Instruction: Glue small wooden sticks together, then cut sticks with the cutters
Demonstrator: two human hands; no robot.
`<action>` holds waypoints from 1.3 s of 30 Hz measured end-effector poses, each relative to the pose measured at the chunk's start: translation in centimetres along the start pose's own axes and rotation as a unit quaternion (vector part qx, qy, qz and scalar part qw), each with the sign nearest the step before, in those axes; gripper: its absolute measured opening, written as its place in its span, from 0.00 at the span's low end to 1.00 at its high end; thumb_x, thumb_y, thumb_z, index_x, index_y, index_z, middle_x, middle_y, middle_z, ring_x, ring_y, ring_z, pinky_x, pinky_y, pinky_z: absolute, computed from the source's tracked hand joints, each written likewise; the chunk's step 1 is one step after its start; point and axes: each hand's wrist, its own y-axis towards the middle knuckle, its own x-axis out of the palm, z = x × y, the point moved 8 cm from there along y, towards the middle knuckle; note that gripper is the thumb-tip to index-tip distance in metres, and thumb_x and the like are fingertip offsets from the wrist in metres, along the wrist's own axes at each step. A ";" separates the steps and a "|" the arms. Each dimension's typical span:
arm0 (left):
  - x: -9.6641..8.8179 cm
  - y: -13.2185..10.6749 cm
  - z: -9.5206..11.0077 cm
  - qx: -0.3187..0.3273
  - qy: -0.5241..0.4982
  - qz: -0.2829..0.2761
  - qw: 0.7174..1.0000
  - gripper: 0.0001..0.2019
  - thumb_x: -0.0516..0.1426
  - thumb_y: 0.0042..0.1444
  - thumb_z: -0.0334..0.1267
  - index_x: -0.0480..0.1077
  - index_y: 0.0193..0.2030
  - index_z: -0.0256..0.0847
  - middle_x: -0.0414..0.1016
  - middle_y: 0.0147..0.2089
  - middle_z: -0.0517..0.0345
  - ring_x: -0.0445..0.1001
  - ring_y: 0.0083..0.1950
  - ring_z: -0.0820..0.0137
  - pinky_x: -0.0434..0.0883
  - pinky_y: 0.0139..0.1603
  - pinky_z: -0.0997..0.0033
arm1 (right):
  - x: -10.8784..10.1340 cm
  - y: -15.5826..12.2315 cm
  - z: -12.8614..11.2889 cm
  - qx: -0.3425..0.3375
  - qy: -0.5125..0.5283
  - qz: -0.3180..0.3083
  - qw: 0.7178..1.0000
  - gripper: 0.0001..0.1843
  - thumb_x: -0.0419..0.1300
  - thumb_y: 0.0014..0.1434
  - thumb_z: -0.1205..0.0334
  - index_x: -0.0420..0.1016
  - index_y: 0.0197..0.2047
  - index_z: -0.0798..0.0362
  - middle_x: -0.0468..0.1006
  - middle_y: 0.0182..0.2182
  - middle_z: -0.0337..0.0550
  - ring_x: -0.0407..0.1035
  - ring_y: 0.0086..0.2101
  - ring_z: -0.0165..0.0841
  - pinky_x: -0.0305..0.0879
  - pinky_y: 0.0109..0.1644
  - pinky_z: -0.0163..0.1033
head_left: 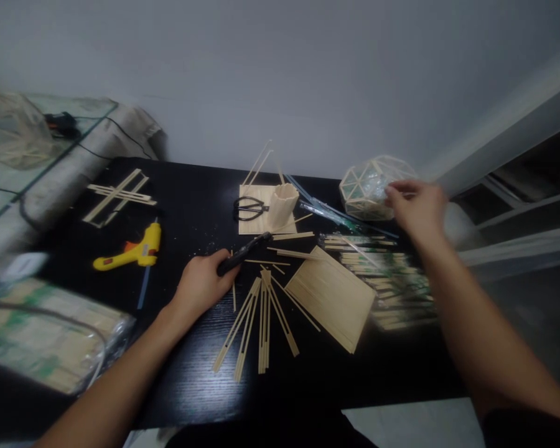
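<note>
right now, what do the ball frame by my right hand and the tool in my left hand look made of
Ball frame: thin pale sticks, likely bamboo or wood, matte, joined into triangles; something clear and glinting, perhaps plastic film, sits inside. The right hand touches its edge. Black tool: dark, glossy handle, probably plastic, gripped by the left hand; its tip is too small to tell.

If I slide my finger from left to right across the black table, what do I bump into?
Glue gun → left hand, gripping a black tool → scissors → cup → ball → right hand, touching the ball.
</note>
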 end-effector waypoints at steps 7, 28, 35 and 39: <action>-0.1 -0.1 0.0 0.003 -0.015 0.016 1.000 0.13 0.56 0.60 0.48 0.69 0.29 0.43 0.65 0.22 0.63 0.63 0.23 0.71 0.56 0.29 0.71 | 4.8 -6.0 -3.8 0.056 0.201 -0.139 0.968 0.17 0.76 0.48 0.58 0.82 0.42 0.49 0.86 0.36 0.44 0.81 0.43 0.43 0.74 0.55 0.53; -1.2 -0.5 0.4 0.013 -0.118 0.082 0.990 0.18 0.56 0.63 0.50 0.73 0.29 0.39 0.68 0.24 0.62 0.65 0.29 0.72 0.60 0.31 0.73 | 13.4 -17.2 -12.9 0.119 0.433 -0.409 0.794 0.17 0.74 0.55 0.59 0.80 0.47 0.49 0.84 0.39 0.39 0.83 0.37 0.35 0.82 0.40 0.38; -1.2 -0.5 0.6 0.025 -0.094 0.072 0.993 0.16 0.56 0.63 0.48 0.74 0.32 0.39 0.69 0.24 0.63 0.67 0.28 0.72 0.60 0.31 0.73 | 14.0 -17.5 -12.4 0.121 0.425 -0.420 0.793 0.19 0.74 0.55 0.57 0.79 0.49 0.49 0.85 0.40 0.41 0.83 0.40 0.36 0.82 0.44 0.42; -1.5 -0.6 0.9 0.027 -0.075 0.069 0.994 0.11 0.56 0.62 0.45 0.71 0.32 0.41 0.71 0.25 0.63 0.69 0.28 0.71 0.62 0.32 0.72 | 14.3 -17.4 -12.0 0.123 0.422 -0.406 0.801 0.19 0.76 0.51 0.57 0.81 0.45 0.50 0.85 0.37 0.41 0.82 0.40 0.36 0.82 0.45 0.44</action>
